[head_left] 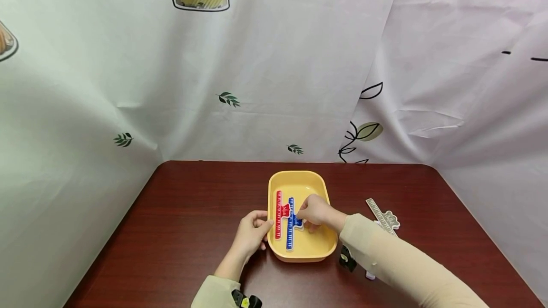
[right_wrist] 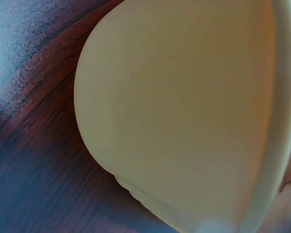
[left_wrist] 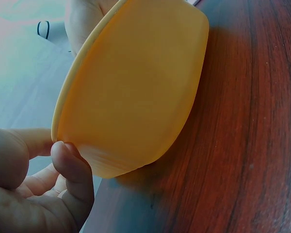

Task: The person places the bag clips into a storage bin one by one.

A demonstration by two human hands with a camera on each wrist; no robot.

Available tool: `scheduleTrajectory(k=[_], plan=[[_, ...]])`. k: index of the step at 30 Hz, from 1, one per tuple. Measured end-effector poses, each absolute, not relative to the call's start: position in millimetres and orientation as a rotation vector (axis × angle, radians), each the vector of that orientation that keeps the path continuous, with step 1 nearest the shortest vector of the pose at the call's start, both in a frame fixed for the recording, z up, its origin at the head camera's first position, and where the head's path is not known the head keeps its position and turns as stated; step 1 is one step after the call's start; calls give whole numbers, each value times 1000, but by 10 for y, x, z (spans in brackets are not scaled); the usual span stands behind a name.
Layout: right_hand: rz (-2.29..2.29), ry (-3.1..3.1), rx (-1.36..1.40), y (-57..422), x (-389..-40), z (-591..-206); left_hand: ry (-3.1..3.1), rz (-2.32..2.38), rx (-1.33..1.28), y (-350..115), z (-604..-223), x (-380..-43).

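A yellow plastic tray (head_left: pixel 312 246) stands on the table, and two rulers lie lengthwise inside it. One is a red ruler (head_left: pixel 278 217) at the tray's left side; beside it is a blue ruler (head_left: pixel 290 232) with a shaped piece on its right edge. My left hand (head_left: pixel 251 232) pinches the tray's left rim between thumb and fingers, also seen up close on the tray wall (left_wrist: pixel 131 92) in the left wrist view. Over the tray, my right hand (head_left: pixel 317 213) pinches the blue ruler's shaped edge; its fingertips are partly hidden. The right wrist view mostly shows the tray's outer wall (right_wrist: pixel 174 107).
Right of the tray, a pale grey ruler (head_left: pixel 383 217) with a shaped edge lies on the dark red table (head_left: pixel 192 213). My right sleeve partly covers it and a small light item (head_left: pixel 370 275) below. A patterned white cloth (head_left: pixel 278 61) hangs behind and around the table.
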State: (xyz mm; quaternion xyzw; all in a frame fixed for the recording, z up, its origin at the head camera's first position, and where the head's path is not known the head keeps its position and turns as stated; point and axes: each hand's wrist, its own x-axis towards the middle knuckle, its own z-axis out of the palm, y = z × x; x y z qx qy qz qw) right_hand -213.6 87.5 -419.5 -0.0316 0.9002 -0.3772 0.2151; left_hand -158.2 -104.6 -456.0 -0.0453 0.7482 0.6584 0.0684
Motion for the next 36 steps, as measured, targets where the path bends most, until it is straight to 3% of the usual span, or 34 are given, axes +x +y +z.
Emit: scheduleTrajectory(k=[26, 36], plan=[[-1096, 2493, -66, 869, -2108, -4137, 2231, 2014, -146, -1037, -4539, -1572], [-1114, 2496, -61, 930, -2105, -4115, 2304, 2067, -278, -991, -4522, -1577]])
